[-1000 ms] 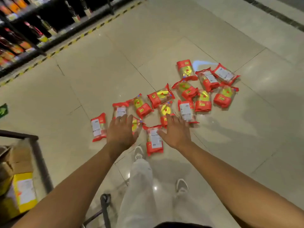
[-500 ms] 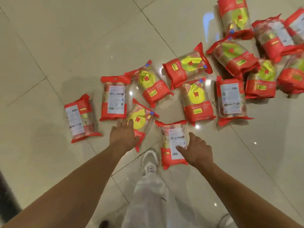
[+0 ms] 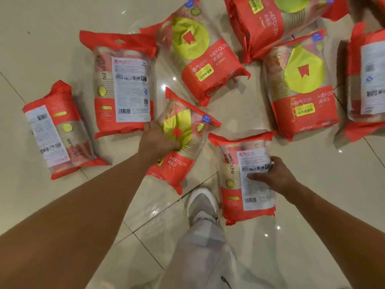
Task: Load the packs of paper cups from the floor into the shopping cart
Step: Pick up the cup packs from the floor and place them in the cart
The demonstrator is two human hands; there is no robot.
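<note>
Several red and clear packs of paper cups lie scattered on the glossy tiled floor. My left hand (image 3: 157, 141) grips the left side of a pack with a yellow circle (image 3: 183, 140), which lies tilted at the centre. My right hand (image 3: 273, 177) closes on the right edge of a pack lying label side up (image 3: 243, 176), just right of my shoe. Other packs lie at the far left (image 3: 56, 130), upper left (image 3: 123, 86), top centre (image 3: 200, 55) and right (image 3: 302, 88). The shopping cart is out of view.
My grey shoe (image 3: 202, 205) and light trouser leg (image 3: 200, 257) stand between my two arms, close to both gripped packs. More packs crowd the top right corner (image 3: 277, 21) and right edge (image 3: 368, 80). Bare floor tiles (image 3: 41, 38) show at upper left.
I have bent much closer to the floor. Both hands have gone from hovering over the packs to closing on one pack each. The cart and shelves have left the view.
</note>
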